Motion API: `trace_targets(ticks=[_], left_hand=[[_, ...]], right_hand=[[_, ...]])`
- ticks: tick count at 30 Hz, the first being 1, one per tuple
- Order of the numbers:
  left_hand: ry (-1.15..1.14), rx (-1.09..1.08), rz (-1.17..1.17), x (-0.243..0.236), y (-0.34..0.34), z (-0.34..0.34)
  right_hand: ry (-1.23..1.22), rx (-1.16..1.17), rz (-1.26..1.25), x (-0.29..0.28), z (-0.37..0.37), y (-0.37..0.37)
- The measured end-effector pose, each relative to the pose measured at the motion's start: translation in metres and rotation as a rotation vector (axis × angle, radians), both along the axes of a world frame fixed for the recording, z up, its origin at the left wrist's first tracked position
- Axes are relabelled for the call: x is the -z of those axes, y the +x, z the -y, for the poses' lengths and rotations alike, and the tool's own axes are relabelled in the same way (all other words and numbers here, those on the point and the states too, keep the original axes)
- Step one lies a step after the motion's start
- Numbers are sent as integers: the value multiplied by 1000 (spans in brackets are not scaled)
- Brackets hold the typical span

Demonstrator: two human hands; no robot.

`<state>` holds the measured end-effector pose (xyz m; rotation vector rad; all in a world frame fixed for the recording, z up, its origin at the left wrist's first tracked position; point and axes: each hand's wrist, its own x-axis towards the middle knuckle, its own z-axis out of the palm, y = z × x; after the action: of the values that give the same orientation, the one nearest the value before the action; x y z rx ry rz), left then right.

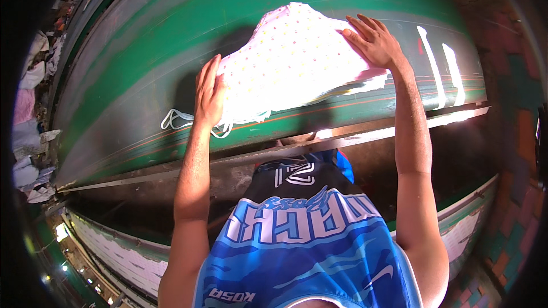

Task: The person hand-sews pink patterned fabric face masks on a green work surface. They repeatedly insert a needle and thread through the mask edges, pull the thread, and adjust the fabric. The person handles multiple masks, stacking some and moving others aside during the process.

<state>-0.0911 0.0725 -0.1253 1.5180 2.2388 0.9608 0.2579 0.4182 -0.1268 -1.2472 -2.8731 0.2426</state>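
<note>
A stack of thin fabric pieces [288,60], pale pink-white with small coloured dots, lies on the green tabletop in front of me. Several layers show along its near edge, and bright sunlight washes out much of the top one. My left hand [210,92] rests upright against the stack's left edge with its fingers straight. On the upper right edge, my right hand [374,41] lies flat, fingers stretched and slightly apart. Thin white strips [178,118] curl out from under the stack beside my left wrist.
The green and grey tabletop [154,40] has orange lines and a pale rail [359,136] along its near side. Loose cloths [25,105] are heaped at the far left. Another table [114,254] stands at the lower left, and patchwork-coloured flooring [514,188] lies at right.
</note>
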Motion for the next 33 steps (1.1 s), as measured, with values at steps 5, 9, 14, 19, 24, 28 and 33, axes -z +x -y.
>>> trace_targets(ticks=[5, 9, 14, 19, 24, 28, 33], left_hand=[[139, 29, 1, 3, 0, 10], [-16, 67, -148, -13, -4, 8], [13, -23, -532, -91, 44, -19], [323, -40, -358, -132, 128, -68], [292, 300, -163, -124, 205, -146], [172, 587, -77, -88, 227, -209], [-321, 282, 34, -84, 250, -234]], right_hand=[[-229, -39, -138, -9, -15, -5], [-311, -25, -222, -9, -14, -9], [-1052, 190, -1317, -32, -9, 50], [-1005, 310, -1288, -12, 24, 126], [-955, 303, -1200, -9, 61, 146], [-959, 339, -1175, -4, 75, 149], [-907, 392, -1222, -8, 86, 156]])
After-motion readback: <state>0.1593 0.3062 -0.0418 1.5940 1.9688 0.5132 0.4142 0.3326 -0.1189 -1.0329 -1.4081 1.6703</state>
